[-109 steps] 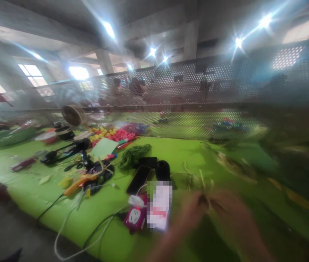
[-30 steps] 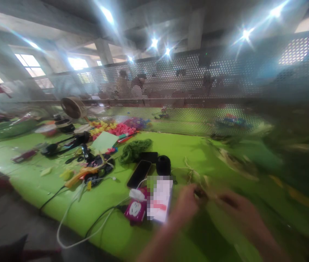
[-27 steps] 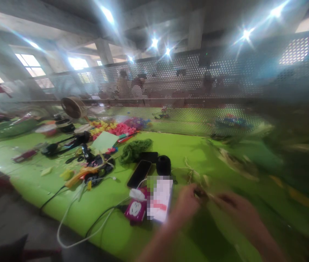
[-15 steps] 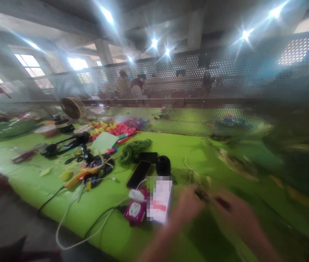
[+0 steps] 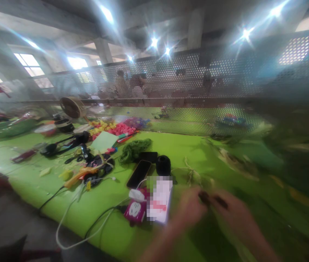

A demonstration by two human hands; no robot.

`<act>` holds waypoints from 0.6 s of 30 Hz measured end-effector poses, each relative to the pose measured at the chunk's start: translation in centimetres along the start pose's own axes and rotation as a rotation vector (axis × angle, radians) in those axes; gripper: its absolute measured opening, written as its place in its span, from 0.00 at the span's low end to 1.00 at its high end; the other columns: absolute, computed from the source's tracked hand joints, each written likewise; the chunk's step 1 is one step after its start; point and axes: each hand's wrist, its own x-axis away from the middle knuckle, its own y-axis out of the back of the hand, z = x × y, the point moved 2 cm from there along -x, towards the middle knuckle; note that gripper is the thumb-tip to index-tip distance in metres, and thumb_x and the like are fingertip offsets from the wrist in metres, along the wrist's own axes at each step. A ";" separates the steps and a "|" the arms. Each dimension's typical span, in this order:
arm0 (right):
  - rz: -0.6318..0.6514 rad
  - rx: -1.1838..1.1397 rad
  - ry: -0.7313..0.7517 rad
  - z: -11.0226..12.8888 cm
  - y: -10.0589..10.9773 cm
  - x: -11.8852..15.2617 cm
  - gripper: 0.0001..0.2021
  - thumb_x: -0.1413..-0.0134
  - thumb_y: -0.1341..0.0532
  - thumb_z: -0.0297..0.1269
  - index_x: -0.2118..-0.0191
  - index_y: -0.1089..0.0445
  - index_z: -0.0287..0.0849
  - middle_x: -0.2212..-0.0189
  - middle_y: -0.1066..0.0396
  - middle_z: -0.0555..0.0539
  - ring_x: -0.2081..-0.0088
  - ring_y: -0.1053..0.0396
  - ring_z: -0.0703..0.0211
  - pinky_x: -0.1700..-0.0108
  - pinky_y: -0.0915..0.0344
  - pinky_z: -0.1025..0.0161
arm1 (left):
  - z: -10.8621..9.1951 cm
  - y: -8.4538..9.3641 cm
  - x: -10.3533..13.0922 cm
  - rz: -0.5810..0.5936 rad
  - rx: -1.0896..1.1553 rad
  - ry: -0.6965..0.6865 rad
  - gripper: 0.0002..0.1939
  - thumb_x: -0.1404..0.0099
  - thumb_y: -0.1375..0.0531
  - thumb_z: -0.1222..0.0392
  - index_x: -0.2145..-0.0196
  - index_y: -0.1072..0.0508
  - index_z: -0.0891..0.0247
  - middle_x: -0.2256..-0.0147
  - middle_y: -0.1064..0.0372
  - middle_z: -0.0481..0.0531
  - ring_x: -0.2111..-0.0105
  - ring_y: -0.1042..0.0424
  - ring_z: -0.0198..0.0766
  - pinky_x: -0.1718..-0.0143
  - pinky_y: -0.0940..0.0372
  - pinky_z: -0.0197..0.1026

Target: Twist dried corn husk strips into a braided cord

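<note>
My left hand [image 5: 191, 207] and right hand [image 5: 234, 210] nearly meet; blur hides whether their fingers clamp anything. At eleven o'clock, the pale strand [image 5: 191, 169] on the desk [image 5: 176, 143] looks light, limp, perhaps easily frayed; I'd pinch its crossing.

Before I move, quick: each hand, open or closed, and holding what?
Left hand: closed, seemingly on a pale strip, though blurred.
Right hand: closed in a pinch, seemingly on pale strip too; blur hides details.
</note>
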 end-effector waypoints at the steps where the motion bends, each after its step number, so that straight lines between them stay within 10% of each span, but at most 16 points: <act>1: -0.004 -0.024 -0.004 0.1 0.0 0.0 0.15 0.40 0.45 0.49 0.68 0.27 0.47 0.70 0.23 0.49 0.68 0.27 0.56 0.65 0.36 0.63 | 0.0 0.0 0.0 0.006 0.003 0.003 0.09 0.43 0.40 0.65 0.64 0.24 0.64 0.65 0.25 0.53 0.65 0.30 0.40 0.66 0.40 0.38; 18: -0.094 -0.012 0.163 0.6 -0.4 0.3 0.13 0.41 0.45 0.40 0.57 0.24 0.51 0.61 0.20 0.50 0.63 0.22 0.55 0.59 0.28 0.61 | 0.3 -0.8 0.3 -0.005 -0.167 -0.025 0.10 0.43 0.42 0.69 0.61 0.27 0.64 0.65 0.26 0.55 0.68 0.31 0.41 0.70 0.43 0.39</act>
